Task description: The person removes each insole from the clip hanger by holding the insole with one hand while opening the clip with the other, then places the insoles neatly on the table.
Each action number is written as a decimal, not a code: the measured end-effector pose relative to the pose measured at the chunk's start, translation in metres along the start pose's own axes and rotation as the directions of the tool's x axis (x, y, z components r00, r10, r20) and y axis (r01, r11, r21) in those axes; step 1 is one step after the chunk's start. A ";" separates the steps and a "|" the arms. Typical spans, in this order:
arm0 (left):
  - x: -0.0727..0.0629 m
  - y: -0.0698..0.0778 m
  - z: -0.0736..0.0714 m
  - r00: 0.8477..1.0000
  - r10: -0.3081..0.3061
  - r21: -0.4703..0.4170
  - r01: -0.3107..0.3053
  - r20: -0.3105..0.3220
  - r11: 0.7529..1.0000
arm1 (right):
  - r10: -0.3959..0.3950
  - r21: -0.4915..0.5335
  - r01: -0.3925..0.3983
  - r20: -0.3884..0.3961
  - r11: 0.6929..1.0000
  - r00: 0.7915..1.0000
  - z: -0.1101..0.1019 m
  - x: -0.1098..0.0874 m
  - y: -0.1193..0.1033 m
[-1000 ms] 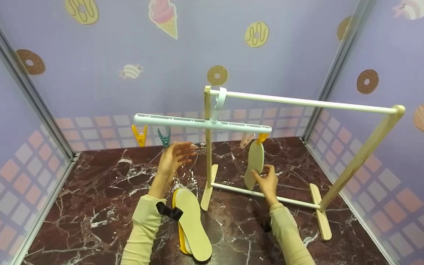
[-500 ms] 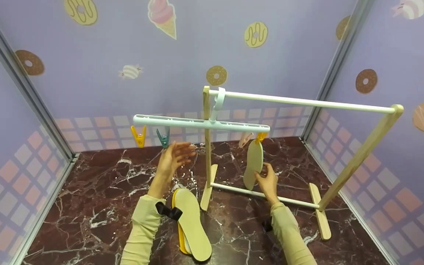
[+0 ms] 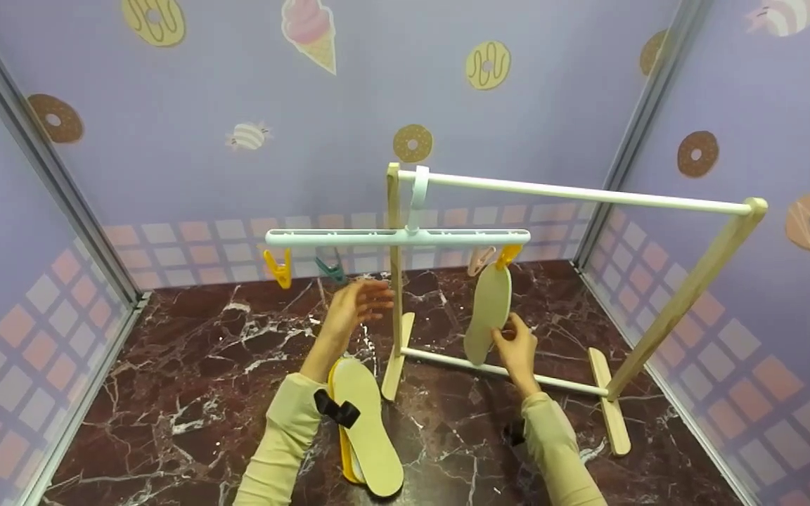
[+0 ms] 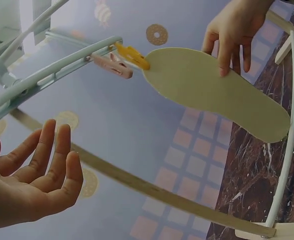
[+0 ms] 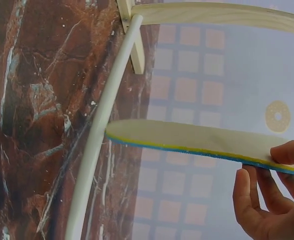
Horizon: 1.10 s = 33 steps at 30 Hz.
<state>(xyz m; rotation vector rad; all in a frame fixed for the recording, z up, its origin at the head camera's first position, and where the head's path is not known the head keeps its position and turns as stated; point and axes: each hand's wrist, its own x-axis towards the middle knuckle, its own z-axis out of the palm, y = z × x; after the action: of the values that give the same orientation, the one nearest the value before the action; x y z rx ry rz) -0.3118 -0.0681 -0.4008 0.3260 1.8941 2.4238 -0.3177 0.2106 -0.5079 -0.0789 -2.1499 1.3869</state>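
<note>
A pale yellow insole [image 3: 491,309] hangs from a yellow clothespin [image 3: 509,254] at the right end of a mint-green hanger [image 3: 349,238]. My right hand [image 3: 517,346] pinches this insole's edge, thumb on one face and fingers on the other, as the right wrist view shows. Blue and yellow layers line the insole's rim [image 5: 197,151]. My left hand [image 3: 354,316] is held with its fingers spread and slightly bent, below the hanger's left half and near a teal clothespin [image 3: 331,268]. It grips nothing. Another insole [image 3: 370,429] lies on the table upon a yellow-edged item, partly covered.
The hanger hooks over the top bar [image 3: 574,191] of a wooden rack, whose foot [image 3: 609,400] stands at right. Another yellow clothespin [image 3: 278,268] and a pink clothespin [image 3: 480,261] hang from the hanger. Patterned walls enclose the dark red marbled table [image 3: 187,393].
The hanger has turned on its hook, and its clothespins have shifted right and tilted. My left hand has moved right and slightly down. My right hand stays on the hanging insole.
</note>
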 end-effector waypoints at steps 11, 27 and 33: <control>0.002 -0.003 0.042 0.987 0.099 0.262 -0.130 0.127 0.956 | -0.062 -0.047 0.064 0.047 0.997 0.997 -0.012 -0.013 -0.013; 0.009 -0.017 0.100 0.914 0.184 0.486 -0.353 0.360 0.800 | -0.030 -0.041 0.033 0.070 0.999 0.997 -0.021 -0.040 -0.027; 0.016 -0.018 0.112 0.908 0.166 0.486 -0.353 0.386 0.800 | -0.073 -0.046 0.077 0.097 0.996 0.993 -0.022 -0.048 -0.029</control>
<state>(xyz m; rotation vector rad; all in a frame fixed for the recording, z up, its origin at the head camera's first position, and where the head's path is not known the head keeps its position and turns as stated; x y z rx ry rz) -0.3070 0.0460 -0.3902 1.0117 2.4627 1.7255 -0.2594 0.1987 -0.4977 0.0496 -2.2414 1.3194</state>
